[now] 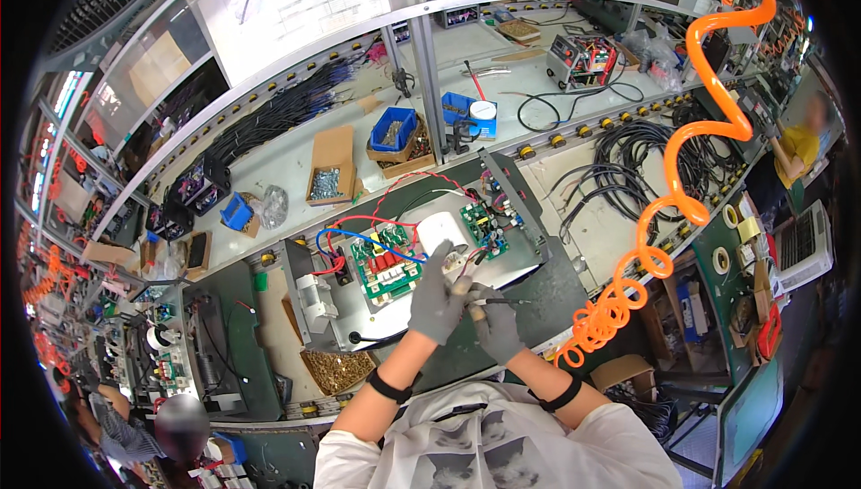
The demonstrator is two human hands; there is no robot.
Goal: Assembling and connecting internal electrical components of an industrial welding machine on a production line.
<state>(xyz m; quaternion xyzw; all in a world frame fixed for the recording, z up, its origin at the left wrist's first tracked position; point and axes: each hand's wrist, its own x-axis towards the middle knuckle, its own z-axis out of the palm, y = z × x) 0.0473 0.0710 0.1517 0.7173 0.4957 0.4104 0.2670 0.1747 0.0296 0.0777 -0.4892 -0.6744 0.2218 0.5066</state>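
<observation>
An electronics assembly lies before me on a metal chassis plate point(363, 317), with a green circuit board point(387, 275), a second green board point(484, 227) and a white cylinder point(441, 231). My left hand point(434, 299), in a grey glove with a bare thumb tip, stretches its fingers toward the cylinder's lower side, beside thin wires point(470, 261). Close by on the right, my gloved right hand point(496, 326) is closed, fingers curled. A thin dark piece point(509, 301) sticks out at its fingers; its kind is unclear. Red and blue wires point(359, 236) arch over the larger board.
An orange coiled hose point(653, 260) hangs at right. Behind the chassis stand a cardboard box of screws point(328, 182) and a blue bin point(393, 128). Black cables point(628, 166) lie coiled beyond. Brass parts point(336, 372) fill a tray at near left. Other people work at both sides.
</observation>
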